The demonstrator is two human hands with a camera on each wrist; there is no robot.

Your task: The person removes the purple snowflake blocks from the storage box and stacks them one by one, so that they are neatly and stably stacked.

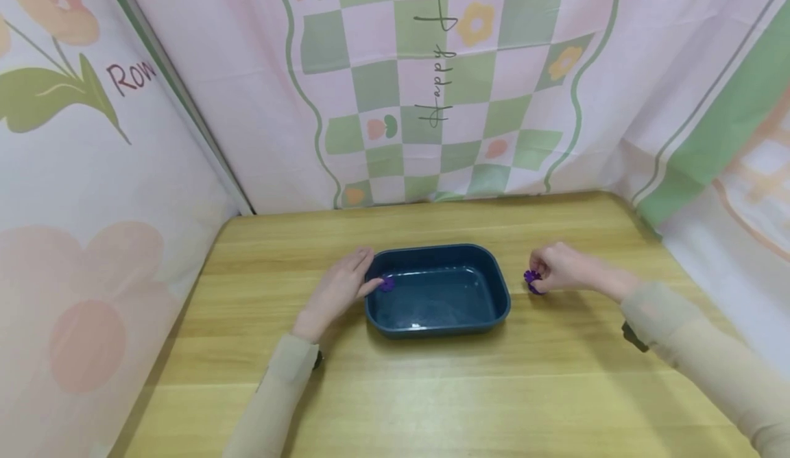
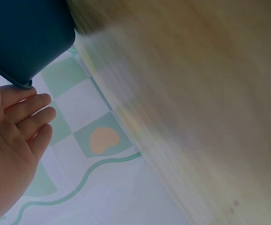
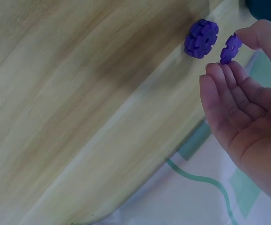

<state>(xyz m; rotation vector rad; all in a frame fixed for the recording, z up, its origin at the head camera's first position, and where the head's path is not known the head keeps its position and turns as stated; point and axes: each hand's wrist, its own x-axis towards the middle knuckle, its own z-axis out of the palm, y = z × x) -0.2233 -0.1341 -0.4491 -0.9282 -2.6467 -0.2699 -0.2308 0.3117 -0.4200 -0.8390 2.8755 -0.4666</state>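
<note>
A dark blue rectangular container (image 1: 438, 300) sits on the wooden table. My left hand (image 1: 339, 286) holds its left rim, with the thumb over the edge and the fingers along the outside. Inside the container, by that thumb tip, lies a purple notched disc (image 1: 387, 284). To the right of the container, my right hand (image 1: 564, 268) pinches another purple notched disc (image 3: 231, 48) between thumb and fingertips. A small stack of purple notched discs (image 3: 201, 39) stands on the table beside those fingers. The left wrist view shows the left fingers (image 2: 27, 112) at the container's corner, the thumb hidden.
The light wooden table (image 1: 432, 396) reaches to a printed cloth (image 1: 426, 88) hanging along its far edge. More printed cloth (image 1: 80, 252) hangs on the left side, and another stretch (image 1: 728, 190) on the right.
</note>
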